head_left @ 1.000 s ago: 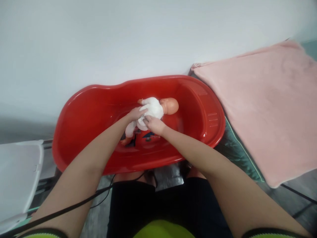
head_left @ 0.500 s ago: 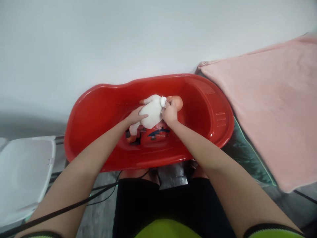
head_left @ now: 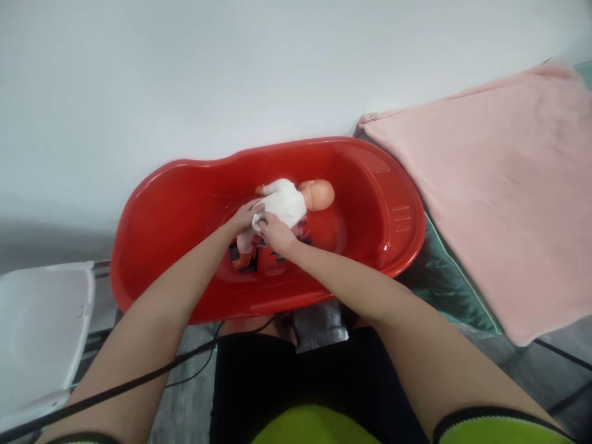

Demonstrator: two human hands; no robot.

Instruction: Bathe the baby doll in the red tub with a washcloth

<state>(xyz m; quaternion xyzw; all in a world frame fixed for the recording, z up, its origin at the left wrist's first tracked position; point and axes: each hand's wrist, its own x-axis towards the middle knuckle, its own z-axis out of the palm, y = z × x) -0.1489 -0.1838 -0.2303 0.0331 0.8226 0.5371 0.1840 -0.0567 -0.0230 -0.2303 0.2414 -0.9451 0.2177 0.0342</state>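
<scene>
A baby doll (head_left: pixel 289 203) with a white torso and a bare, skin-toned head lies in a red baby bathtub (head_left: pixel 152 228), its head toward the right. My left hand (head_left: pixel 244 216) grips the doll around its lower body, near the hip. Beside it, my right hand (head_left: pixel 276 234) is closed on a small white cloth (head_left: pixel 257 222) at the doll's lower side. The two hands are almost touching. One foot (head_left: pixel 242 261) of the doll points toward me, while the far leg is mostly hidden behind my left hand.
Right of the tub a pink towel (head_left: pixel 476 185) covers a green surface (head_left: pixel 448 277). A white plastic seat or tray (head_left: pixel 41 327) stands at the left. A black cable (head_left: pixel 152 373) crosses over my left forearm, and a pale wall (head_left: pixel 231 74) rises behind the tub.
My right hand has moved left with the white cloth, from the doll's neck down to its lower body. My left hand stays on the doll. The view has shifted slightly.
</scene>
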